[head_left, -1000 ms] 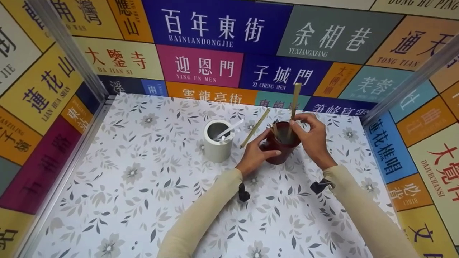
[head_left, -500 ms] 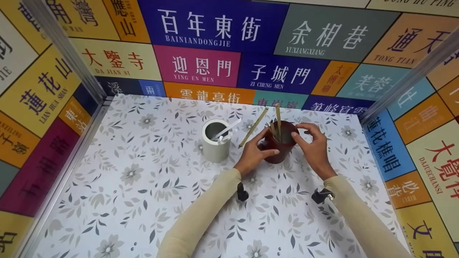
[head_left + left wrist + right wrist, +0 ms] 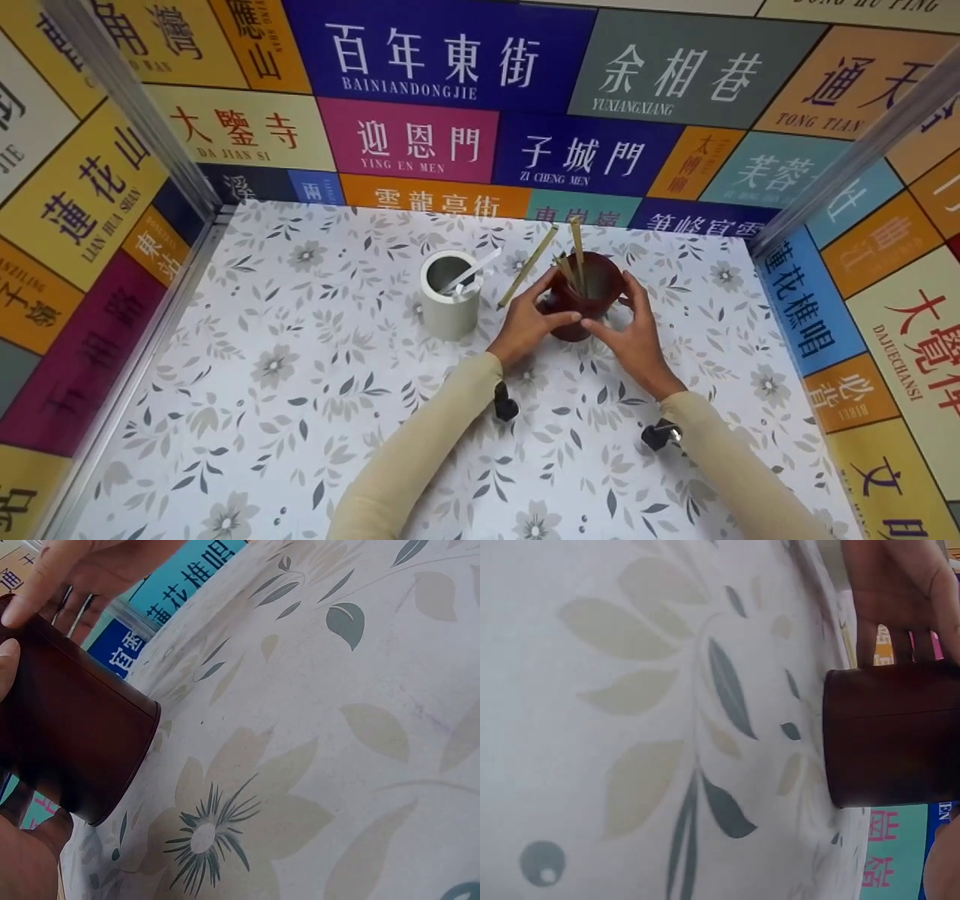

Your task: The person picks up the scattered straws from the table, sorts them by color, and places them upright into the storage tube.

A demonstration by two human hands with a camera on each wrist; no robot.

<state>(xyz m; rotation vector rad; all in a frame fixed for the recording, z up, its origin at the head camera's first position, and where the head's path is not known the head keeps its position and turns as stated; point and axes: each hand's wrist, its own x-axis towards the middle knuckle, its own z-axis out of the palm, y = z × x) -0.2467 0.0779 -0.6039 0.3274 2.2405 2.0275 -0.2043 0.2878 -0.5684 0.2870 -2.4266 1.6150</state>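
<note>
A dark reddish-brown cylindrical holder (image 3: 600,289) stands on the table with several thin yellowish sticks (image 3: 576,251) leaning in its left side. My left hand (image 3: 523,324) holds its left side, thumb across the front. Against the opposite side, my right hand (image 3: 636,337) grips it with the thumb in front and fingers round the right wall. Both thumb tips nearly meet. The left wrist view shows the holder's smooth wall (image 3: 75,712) and lower edge close to the tabletop. In the right wrist view, the holder (image 3: 892,735) sits between both hands.
A pale grey cup (image 3: 450,311) with white stick-like pieces (image 3: 472,274) stands left of the holder. One loose yellowish stick (image 3: 529,266) lies between them, towards the back. Panels with printed characters (image 3: 409,142) border the flower-patterned table (image 3: 315,420).
My right hand first held a stick upright over the holder and let it go inside, where it leans left. It then moved down to grip the holder's right side. My left hand stayed.
</note>
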